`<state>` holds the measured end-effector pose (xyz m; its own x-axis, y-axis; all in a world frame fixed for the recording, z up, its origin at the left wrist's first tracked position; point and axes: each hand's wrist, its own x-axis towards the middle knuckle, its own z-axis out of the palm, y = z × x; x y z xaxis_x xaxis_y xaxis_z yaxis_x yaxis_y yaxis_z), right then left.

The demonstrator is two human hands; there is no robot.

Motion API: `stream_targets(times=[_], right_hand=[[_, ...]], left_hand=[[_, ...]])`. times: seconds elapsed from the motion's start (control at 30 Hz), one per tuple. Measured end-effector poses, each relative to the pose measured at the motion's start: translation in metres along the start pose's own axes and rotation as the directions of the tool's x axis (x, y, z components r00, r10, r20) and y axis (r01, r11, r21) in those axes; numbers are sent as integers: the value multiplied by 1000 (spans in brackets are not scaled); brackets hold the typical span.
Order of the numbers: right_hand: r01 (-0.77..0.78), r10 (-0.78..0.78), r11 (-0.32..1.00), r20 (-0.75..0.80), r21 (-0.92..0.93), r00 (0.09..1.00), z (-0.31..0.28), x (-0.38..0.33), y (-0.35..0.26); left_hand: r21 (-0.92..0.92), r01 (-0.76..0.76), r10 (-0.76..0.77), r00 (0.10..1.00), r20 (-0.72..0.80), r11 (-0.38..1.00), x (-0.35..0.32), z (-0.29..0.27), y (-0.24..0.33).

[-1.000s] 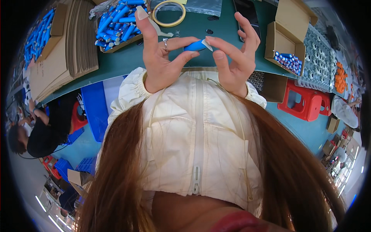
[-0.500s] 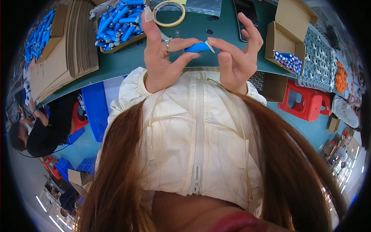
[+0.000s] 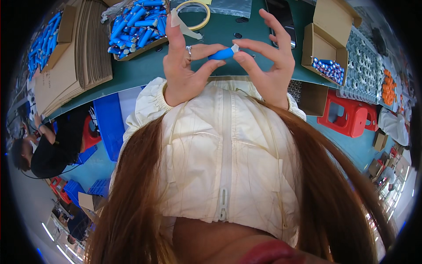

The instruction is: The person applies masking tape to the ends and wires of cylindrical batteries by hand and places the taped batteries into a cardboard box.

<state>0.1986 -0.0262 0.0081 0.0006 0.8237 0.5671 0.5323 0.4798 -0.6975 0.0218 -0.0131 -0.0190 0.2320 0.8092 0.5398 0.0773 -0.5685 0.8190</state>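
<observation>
Between the thumb and a finger, my left hand (image 3: 184, 75) pinches a small blue cylindrical battery (image 3: 221, 54), held nearly level above the table's front edge. A whitish strip of masking tape (image 3: 187, 28) hangs from a raised fingertip of that hand. At the battery's right end sits a small piece of masking tape (image 3: 235, 48). My right hand (image 3: 270, 66) has its thumb and index finger closed on this taped end, its other fingers raised. Up to the left, a cardboard box holds many blue batteries (image 3: 137, 28).
A roll of masking tape (image 3: 203, 22) and a black phone (image 3: 283, 24) lie on the green table (image 3: 246, 35). Flat cardboard (image 3: 94, 48) is stacked at left. On the right stand an open carton (image 3: 323, 48) with blue cells and a clear tray (image 3: 364, 66). Red stools (image 3: 351, 116) stand below.
My right thumb has moved up to the battery's end, and the tape flap there now looks folded in. The strip on my left fingertip has swung out to the right.
</observation>
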Motion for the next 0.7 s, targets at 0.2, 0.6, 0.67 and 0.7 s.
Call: stream_targets(times=[0.2, 0.6, 0.67, 0.7], right_hand=[[-23, -4, 991, 198, 130, 980, 1, -1, 2], [186, -184, 957, -32, 223, 982, 2, -2, 1], [111, -118, 973, 23, 200, 993, 2, -1, -2], [112, -120, 973, 24, 202, 993, 3, 0, -2]], left_hand=[[-18, -159, 160, 987, 30, 987, 3, 0, -5], [-126, 99, -94, 994, 49, 987, -8, -3, -1], [-134, 102, -96, 994, 45, 986, -8, -3, -1], [-142, 104, -99, 994, 43, 984, -8, -3, -1]])
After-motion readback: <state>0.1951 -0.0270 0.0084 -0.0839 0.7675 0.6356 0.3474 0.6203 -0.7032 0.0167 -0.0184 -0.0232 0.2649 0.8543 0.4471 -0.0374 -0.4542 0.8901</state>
